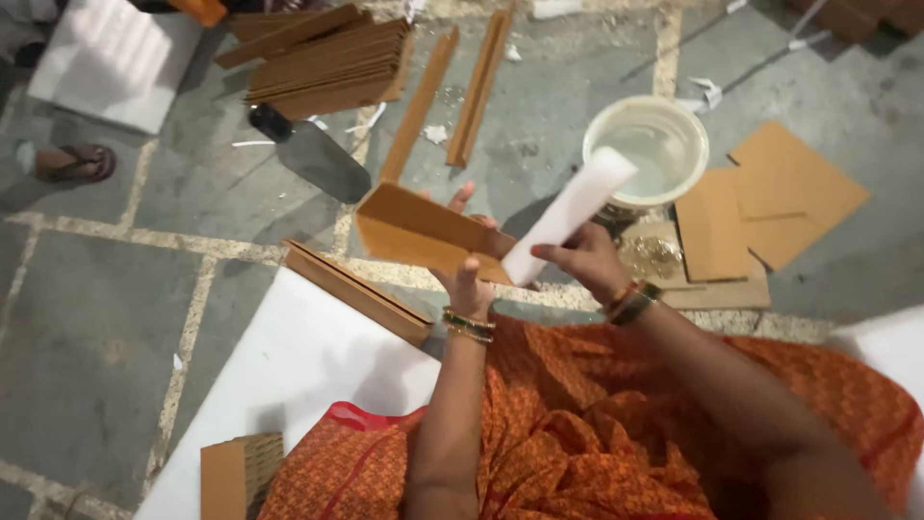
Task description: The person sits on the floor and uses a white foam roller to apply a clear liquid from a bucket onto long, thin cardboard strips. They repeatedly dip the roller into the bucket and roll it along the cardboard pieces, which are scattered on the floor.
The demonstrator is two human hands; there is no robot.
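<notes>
**Folded cardboard and a white strip held above the floor**

The left hand (469, 279) grips a folded brown cardboard piece (419, 231), thumb up against its near face. The right hand (584, 258) pinches the lower end of a white strip (570, 214), which slants up toward a white bucket (647, 149). Left of the bucket lie two long cardboard strips (452, 91); farther left is a stack of cardboard (327, 63). The bucket's pale contents may be glue.

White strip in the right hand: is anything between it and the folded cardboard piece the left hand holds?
Nothing visible. The white strip in the right hand already meets the cardboard piece held by the left hand; no gap shows there.
</notes>
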